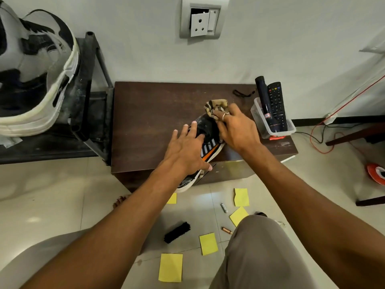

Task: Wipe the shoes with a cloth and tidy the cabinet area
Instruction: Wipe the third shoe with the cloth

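Home: cabinet (145,111), shoe rack (90,90), remote (277,103).

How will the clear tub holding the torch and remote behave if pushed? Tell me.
Probably top-heavy: the torch and remote lean above the rim of the clear tub, so a high push may tip it. It looks thin plastic, likely light and apt to slide on the cabinet top. It sits near the right edge.

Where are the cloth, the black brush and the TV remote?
cloth (215,106), head view, on its bunched top.
black brush (177,232), head view, middle of the bristles.
TV remote (277,103), head view, on its keypad.
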The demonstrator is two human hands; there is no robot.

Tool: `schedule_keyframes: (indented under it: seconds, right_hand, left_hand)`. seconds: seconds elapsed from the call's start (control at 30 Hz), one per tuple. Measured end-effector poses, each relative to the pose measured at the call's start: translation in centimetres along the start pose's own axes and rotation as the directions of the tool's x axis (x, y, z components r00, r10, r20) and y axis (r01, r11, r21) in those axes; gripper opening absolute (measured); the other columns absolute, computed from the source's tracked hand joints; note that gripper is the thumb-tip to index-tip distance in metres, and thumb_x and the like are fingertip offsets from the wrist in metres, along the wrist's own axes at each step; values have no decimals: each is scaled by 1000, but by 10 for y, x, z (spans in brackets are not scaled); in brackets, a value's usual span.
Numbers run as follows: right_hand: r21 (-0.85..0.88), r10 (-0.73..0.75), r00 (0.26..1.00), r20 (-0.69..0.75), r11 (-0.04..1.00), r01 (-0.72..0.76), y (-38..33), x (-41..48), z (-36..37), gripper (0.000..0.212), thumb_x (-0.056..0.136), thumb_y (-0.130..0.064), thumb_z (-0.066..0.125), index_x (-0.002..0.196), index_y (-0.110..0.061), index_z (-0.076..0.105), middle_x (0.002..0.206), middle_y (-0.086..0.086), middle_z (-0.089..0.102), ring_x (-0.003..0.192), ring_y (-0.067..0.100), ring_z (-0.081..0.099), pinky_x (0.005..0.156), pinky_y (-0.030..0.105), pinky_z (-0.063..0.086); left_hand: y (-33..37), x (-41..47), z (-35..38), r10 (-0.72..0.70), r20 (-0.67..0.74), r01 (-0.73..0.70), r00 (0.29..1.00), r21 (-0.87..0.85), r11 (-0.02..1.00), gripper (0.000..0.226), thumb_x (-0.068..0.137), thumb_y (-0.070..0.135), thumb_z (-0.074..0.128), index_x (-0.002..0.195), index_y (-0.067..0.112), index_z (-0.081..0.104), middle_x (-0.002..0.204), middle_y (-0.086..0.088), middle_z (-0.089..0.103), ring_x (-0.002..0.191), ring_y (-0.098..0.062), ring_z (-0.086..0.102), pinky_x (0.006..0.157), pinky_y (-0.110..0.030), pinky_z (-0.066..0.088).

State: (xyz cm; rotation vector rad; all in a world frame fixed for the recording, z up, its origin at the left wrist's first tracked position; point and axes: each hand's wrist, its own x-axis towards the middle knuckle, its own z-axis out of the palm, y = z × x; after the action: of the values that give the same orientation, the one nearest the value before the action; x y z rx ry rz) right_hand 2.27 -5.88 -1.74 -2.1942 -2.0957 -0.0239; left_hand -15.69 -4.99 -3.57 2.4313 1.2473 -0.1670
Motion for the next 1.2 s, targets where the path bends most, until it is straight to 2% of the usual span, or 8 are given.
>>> schedule_keyframes:
  seconds: [0.27,0.4,0.5,0.67,0.83,0.93,1.07,1.2]
  right_hand:
    - [1,122,970,212,992,-125,-12,18,3,30,98,-28,54,119,-12,68,128,12,56,100,37,65,82,43,51]
    - [54,204,914,352,970,-237,-6,10,-5,21,92,-26,59,101,-14,72,102,9,72,90,27,67,84,39,56]
    - [114,146,845,514,965,-236,-2,-6,-11,8,93,-23,62,94,-24,70,87,0,69,78,14,63,78,34,54]
    - [306,-36,689,724,912,-274,1,-21,-40,13,92,-25,69,100,-25,79,91,-5,74,88,16,68,78,29,52]
    - [467,123,911,394,827,-313,16,-14,-41,17,95,-29,67,107,-23,77,100,-4,75,92,14,69,87,36,54]
    - [348,102,902,419,900,-263,6,-21,-21,29,97,-38,64,118,-18,71,112,3,67,104,22,66,83,31,53]
    - [180,44,797,602,965,-189,-3,-30,-24,60,97,-37,65,149,-15,46,146,7,34,126,25,48,101,35,43]
    - [120,31,858,513,987,-108,-8,-29,-22,60,94,-28,72,148,-18,50,146,11,49,128,29,53,104,37,43]
  left_hand:
    - [14,-3,-8,-96,2,96,995,125,987,77,85,52,73,150,28,41,169,-4,8,154,-39,6,121,-65,11]
    - [12,-5,-11,-104,-75,120,992,247,962,62,90,32,68,147,30,46,169,-3,12,153,-40,8,121,-64,8]
    - [9,-3,-11,-73,-88,96,993,287,953,58,92,28,65,147,30,48,170,-2,9,154,-40,2,122,-62,5]
    - [8,-4,-11,-11,-105,42,994,302,952,48,94,21,62,140,32,56,171,-2,-2,153,-42,-16,119,-68,-6]
    - [-9,1,-15,-24,-86,22,996,-30,999,49,90,32,60,139,38,59,170,7,-4,152,-35,-24,115,-65,-18]
    - [-8,4,-5,-39,-123,26,992,-104,994,50,90,57,60,135,34,62,170,10,-2,153,-32,-23,114,-62,-22]
    - [-4,3,8,-70,-161,55,984,-100,994,51,83,50,76,126,28,58,170,10,2,153,-34,-20,116,-67,-17]
    - [-1,7,7,-59,-159,44,985,-95,994,54,80,48,80,123,28,57,170,10,4,155,-33,-16,114,-65,-19]
